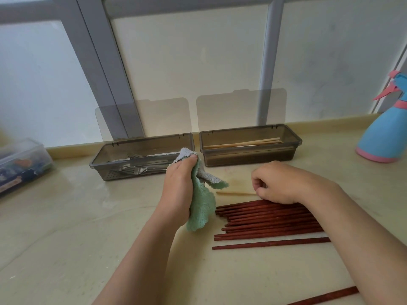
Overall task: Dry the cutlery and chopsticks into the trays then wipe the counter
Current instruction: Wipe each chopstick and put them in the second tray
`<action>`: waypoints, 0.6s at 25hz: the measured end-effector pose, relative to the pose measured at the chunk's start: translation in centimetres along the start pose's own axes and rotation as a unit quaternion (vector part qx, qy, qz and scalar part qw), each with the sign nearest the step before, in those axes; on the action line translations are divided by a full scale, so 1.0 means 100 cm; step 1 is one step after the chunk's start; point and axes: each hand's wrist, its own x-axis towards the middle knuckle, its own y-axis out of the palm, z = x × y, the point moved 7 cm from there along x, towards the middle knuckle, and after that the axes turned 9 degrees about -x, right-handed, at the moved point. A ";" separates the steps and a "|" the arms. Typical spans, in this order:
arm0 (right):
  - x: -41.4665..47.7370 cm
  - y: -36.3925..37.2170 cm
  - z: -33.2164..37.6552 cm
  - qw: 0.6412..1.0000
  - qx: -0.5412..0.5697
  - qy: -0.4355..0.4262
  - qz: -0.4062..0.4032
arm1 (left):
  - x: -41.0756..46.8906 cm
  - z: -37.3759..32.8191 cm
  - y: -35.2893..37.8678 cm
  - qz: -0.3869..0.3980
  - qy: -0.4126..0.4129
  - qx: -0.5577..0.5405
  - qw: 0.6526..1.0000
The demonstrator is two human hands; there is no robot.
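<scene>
My left hand [178, 188] grips the cloth [201, 208]. My right hand [284, 183] curls at the end of the pale chopstick [235, 193] just to its left, but I cannot tell if it pinches. I'd draw the stick fully through the cloth, then set it in the tray [248, 160] ahead.

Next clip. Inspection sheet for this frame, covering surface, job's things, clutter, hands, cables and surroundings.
Surface: pale counter, glossy sheen.
Job's things: left tray holds forks; right tray holds pale chopsticks; both lids up. Red chopsticks lie on the counter, with a loose pale chopstick just beyond them.
Clutter: spray bottle far right; clear lidded box far left.
Hands: left hand grips the cloth; right hand has its fingers curled at the loose pale chopstick's end, grip unclear.
Cables: nothing seen.
Surroundings: frosted window panes behind a grey frame.
</scene>
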 end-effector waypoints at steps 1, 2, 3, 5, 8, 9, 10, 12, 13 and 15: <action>0.000 0.002 -0.001 1.000 -0.003 0.000 0.007 | 0.001 0.000 -0.001 -0.007 0.002 0.005 1.000; 0.000 0.003 -0.001 1.000 -0.006 0.000 0.016 | 0.001 -0.001 -0.002 -0.014 0.002 0.004 1.000; -0.001 0.004 -0.002 1.000 -0.005 0.002 0.020 | 0.001 -0.002 -0.002 -0.013 0.006 0.010 1.000; -0.002 -0.002 -0.004 0.999 0.034 0.007 -0.012 | 0.000 -0.002 0.000 0.004 0.013 0.038 0.999; -0.010 -0.028 -0.008 0.973 0.169 -0.004 -0.154 | -0.007 -0.005 0.002 -0.001 0.009 0.018 1.000; -0.014 -0.034 -0.004 0.961 0.200 -0.021 -0.190 | -0.009 -0.007 0.003 -0.008 0.008 -0.001 1.000; -0.018 -0.039 0.003 0.953 0.216 -0.042 -0.209 | -0.012 -0.007 0.005 -0.013 0.005 -0.018 1.000; -0.021 -0.039 0.018 0.947 0.223 -0.081 -0.216 | -0.013 -0.007 0.007 -0.019 -0.003 -0.047 0.999; -0.020 -0.037 0.023 0.948 0.221 -0.090 -0.212 | -0.013 -0.007 0.008 -0.017 -0.004 -0.055 0.998; -0.020 -0.033 0.027 0.947 0.224 -0.097 -0.207 | -0.012 -0.008 0.008 -0.010 0.005 -0.035 0.999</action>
